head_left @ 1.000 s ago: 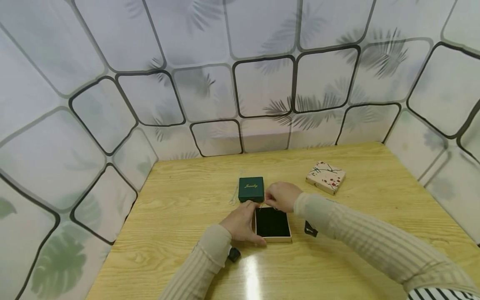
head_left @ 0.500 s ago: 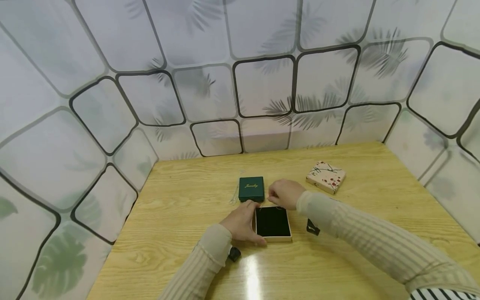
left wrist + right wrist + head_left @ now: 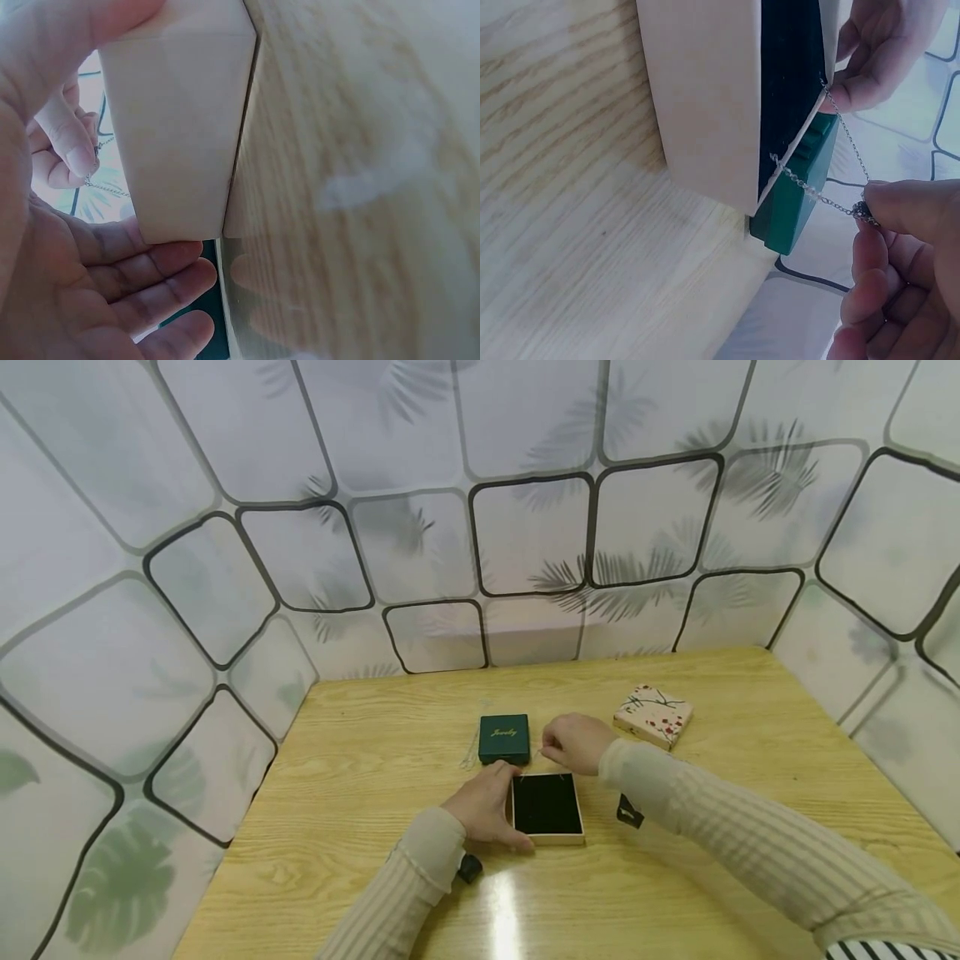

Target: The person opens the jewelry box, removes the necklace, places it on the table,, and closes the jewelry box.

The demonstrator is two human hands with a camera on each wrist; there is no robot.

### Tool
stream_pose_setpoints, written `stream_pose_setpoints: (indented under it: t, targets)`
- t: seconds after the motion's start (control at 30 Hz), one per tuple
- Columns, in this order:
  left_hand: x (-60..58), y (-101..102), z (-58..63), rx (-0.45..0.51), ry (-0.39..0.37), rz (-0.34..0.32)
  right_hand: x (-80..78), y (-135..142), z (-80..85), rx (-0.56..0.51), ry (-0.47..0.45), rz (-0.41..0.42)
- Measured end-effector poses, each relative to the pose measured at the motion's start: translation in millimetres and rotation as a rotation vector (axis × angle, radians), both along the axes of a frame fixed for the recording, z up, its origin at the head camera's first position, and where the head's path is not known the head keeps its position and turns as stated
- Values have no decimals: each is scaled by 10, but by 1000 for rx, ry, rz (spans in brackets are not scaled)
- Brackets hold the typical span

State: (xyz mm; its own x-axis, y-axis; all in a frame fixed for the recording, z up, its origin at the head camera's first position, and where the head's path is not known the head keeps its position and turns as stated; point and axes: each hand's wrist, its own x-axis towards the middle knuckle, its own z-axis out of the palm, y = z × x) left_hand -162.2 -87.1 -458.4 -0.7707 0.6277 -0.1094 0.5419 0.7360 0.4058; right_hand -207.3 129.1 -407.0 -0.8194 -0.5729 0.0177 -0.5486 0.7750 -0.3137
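Observation:
A shallow cream box (image 3: 551,840) with a black insert (image 3: 547,804) lies on the table. My left hand (image 3: 483,806) holds its left side, thumb at the near corner and fingers at the far one. Just beyond the far edge, my right hand (image 3: 576,743) pinches a bunched part of a thin silver chain (image 3: 846,135) between thumb and forefinger. In the right wrist view, two strands of it stretch from the fingertips to the insert, over the box's edge. The remaining right fingers (image 3: 866,292) curl below.
Behind the cream box stands a dark green box (image 3: 504,739) with gold lettering. Another fine chain (image 3: 470,750) lies along its left side. At the back right is a floral-patterned box lid (image 3: 652,717). A patterned curtain (image 3: 532,535) borders the wooden table.
My right hand has moved away from the cream box, back and slightly right, drawing the chain past its far edge. The left hand and the box have stayed in place.

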Motion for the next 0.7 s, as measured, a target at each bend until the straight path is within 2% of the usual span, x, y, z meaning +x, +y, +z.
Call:
stream_pose_setpoints:
  t: [0.27,0.7]
  targets:
    - [0,2,2,-1,1,7,-54,64,-9,-13,-6,-2]
    - [1,3,4,-10,-3,5,-73,127,69,-11,-44,-63]
